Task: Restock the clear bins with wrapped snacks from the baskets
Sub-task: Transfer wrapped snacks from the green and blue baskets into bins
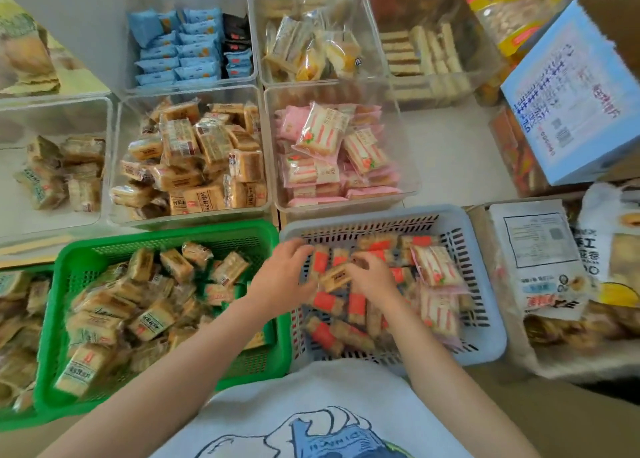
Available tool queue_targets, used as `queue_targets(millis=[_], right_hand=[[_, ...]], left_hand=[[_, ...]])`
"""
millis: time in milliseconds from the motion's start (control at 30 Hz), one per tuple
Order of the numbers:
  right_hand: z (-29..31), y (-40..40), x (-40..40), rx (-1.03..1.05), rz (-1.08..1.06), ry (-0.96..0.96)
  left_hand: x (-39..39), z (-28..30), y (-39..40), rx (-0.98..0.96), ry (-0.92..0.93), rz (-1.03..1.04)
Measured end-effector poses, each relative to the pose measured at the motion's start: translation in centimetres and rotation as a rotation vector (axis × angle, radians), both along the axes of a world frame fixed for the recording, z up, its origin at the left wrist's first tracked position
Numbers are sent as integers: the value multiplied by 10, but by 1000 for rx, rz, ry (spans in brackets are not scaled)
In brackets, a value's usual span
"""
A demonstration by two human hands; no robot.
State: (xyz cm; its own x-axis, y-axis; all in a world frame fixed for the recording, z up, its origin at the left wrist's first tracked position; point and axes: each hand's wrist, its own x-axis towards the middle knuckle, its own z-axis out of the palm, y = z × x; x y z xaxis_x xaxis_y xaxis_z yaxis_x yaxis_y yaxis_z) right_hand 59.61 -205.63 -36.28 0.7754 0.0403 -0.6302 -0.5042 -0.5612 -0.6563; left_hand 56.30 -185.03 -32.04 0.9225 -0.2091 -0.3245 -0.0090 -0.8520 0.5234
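Both hands reach into the grey basket (485, 319), among red-banded and pink wrapped snacks (438, 267). The right hand (372, 277) curls its fingers around a tan packet (335, 276); the left hand (282, 274), fingers loosely bent, presses on the pile (whether it grips anything is unclear). A green basket (273, 319) of tan snacks sits beside it; behind stands the clear bin (408, 166) of pink packets.

Counting it up: two hands, left (282, 272) and right (372, 277); three baskets, two green (166, 236) (20, 417) and one blue-grey (485, 301). At least seven clear bins (270, 166), each with too many wrapped snacks (180, 142) to count.
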Motion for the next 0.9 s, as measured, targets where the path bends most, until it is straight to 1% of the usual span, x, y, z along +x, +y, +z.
queue_targets(millis=[100,167,233,300,433,533,600,700,767,833,900], right_hand=[[35,5,17,128,-21,-2],[58,17,27,176,-45,-34],[73,31,37,163,-23,-37],[91,47,47,130,22,-34],[113,86,67,152,109,-53],[118,116,81,93,117,-116],[108,134,89,64,130,-200],[89,150,91,-93,368,-254],[78,152,82,-168,504,-260],[69,149,69,-258,592,-330],[60,146,60,-341,655,-391]], left_hand=[[9,8,-12,-36,-130,-45],[14,16,-11,-96,-179,-3],[16,25,-3,-136,-221,58],[19,35,9,-119,-283,106],[29,50,40,-49,-361,184],[36,55,68,1,-388,312],[42,59,90,33,-400,438],[60,70,124,21,-448,593],[79,78,142,-4,-521,617],[103,81,156,-12,-584,631],[127,76,167,0,-587,656]])
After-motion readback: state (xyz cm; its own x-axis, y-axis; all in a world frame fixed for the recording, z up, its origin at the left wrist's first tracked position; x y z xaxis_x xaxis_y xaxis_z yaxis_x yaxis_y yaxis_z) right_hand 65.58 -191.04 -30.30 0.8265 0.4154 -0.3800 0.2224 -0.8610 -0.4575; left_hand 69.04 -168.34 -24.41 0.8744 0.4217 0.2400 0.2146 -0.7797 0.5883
